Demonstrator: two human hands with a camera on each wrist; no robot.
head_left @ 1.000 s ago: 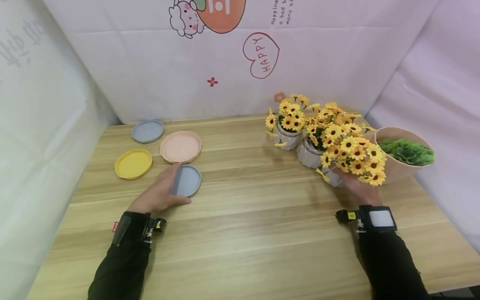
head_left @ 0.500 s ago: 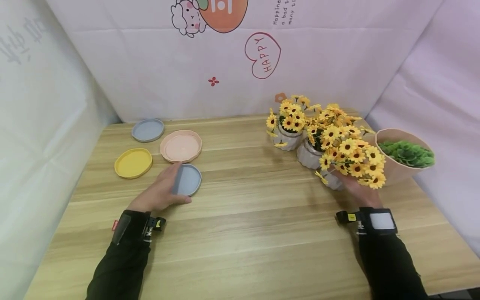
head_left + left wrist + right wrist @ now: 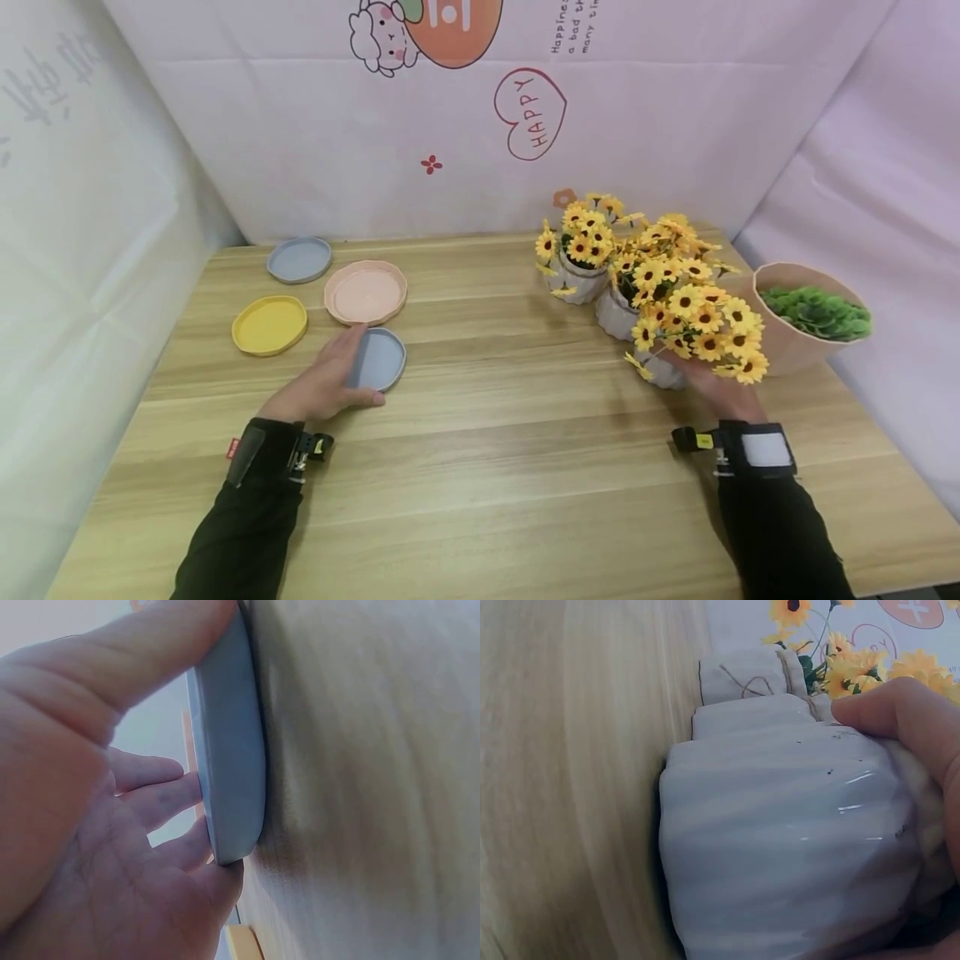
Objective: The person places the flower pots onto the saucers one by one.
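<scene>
My left hand (image 3: 315, 385) holds a blue-grey saucer (image 3: 382, 360) on the wooden table, thumb at its near edge and fingers round the far side. In the left wrist view the saucer (image 3: 231, 750) is edge-on, low against the wood. At the right, my right hand (image 3: 723, 393) grips the nearest ribbed white flowerpot (image 3: 663, 372), whose yellow daisy-like flowers (image 3: 705, 321) cover most of the fingers. The right wrist view shows the pot's glossy side (image 3: 780, 840) filling the middle, with the thumb at its rim.
Two more white pots (image 3: 576, 282) of yellow flowers stand in a row behind the gripped one. A peach pot (image 3: 795, 342) with green leaves is at the right. Near the back left lie a yellow saucer (image 3: 270, 325), a pink saucer (image 3: 366, 292) and another blue-grey saucer (image 3: 300, 260).
The gripped flowerpot and my right hand have shifted slightly toward me and to the left, away from the pot behind. My left hand stays on the saucer.
</scene>
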